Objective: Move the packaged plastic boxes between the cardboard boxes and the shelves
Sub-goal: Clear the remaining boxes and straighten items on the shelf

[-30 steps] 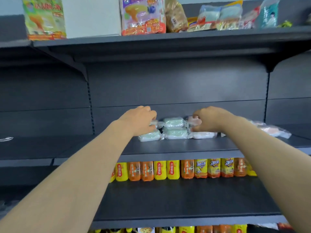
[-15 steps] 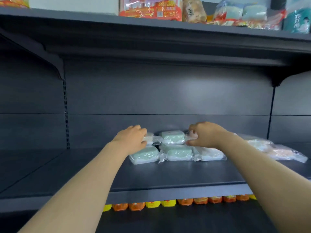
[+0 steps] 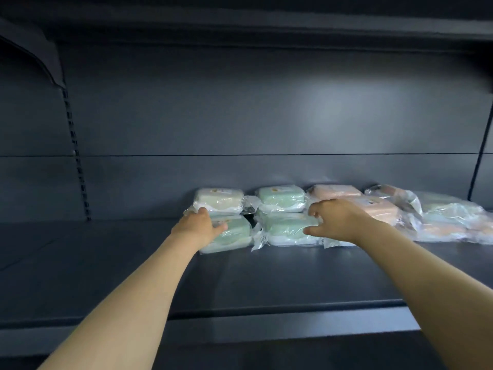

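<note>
Several plastic boxes sealed in clear film are stacked two high at the back of a dark grey shelf (image 3: 266,284). On the left a cream box (image 3: 220,200) sits on a green box (image 3: 234,233). Beside them a green box (image 3: 281,197) rests on another green box (image 3: 288,228), then come pink boxes (image 3: 333,192). My left hand (image 3: 198,227) lies against the left green box's near corner, fingers spread. My right hand (image 3: 338,220) hovers with fingers apart in front of the pink stack, holding nothing.
More wrapped boxes (image 3: 448,217) lie loosely to the right. The shelf's back panel (image 3: 240,116) stands right behind the stacks. An upper shelf (image 3: 240,25) overhangs, with a bracket (image 3: 40,57) and a slotted upright (image 3: 76,156) at the left.
The view has moved closer and up, so the lower shelves have dropped out of sight. My right hand has let go of the pink box and opened. My left hand has slid to the lower green box.
</note>
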